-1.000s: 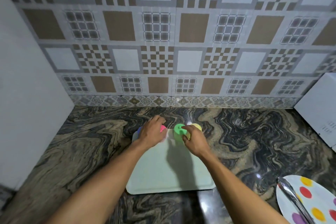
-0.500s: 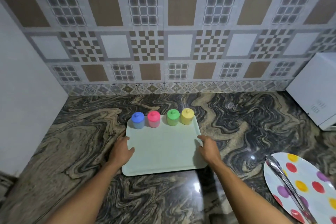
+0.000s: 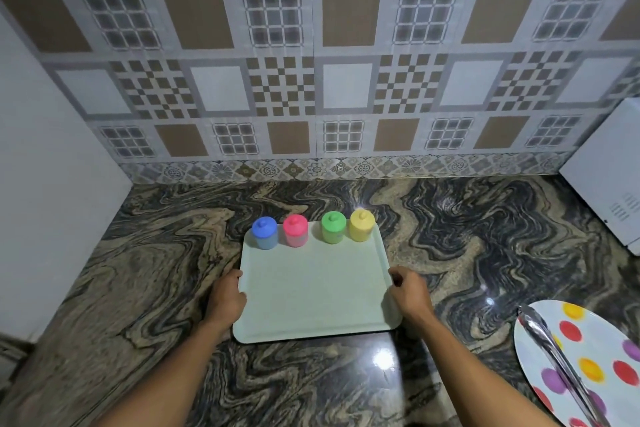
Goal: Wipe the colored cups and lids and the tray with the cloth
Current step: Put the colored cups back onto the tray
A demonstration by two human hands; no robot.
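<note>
At the two sides of the pale green tray (image 3: 311, 288) are the person's hands. A second ago they were up at the far end of the tray, touching the little cups; now they have come back and sit at the tray's edges. The left hand (image 3: 227, 298) is curled on the tray's left edge, thumb on the rim. The right hand (image 3: 410, 291) is curled on the tray's right edge the same way. Neither hand holds a cloth. Along the far edge of the tray stand four cups in a row, each with its lid on: the blue cup (image 3: 265, 233) at the tray's left corner, then the pink cup (image 3: 295, 231), the green cup (image 3: 333, 228) and the yellow cup (image 3: 362, 225) at the tray's right corner. The rest of the tray is bare. The tray lies flat on the swirly stone counter (image 3: 156, 270). Well to the right of the tray is a spotted plate (image 3: 595, 367) with shiny tongs (image 3: 554, 354) lying across it. No cloth shows anywhere, so it looks like the hands are now set to lift or slide the tray, not to wipe.
</note>
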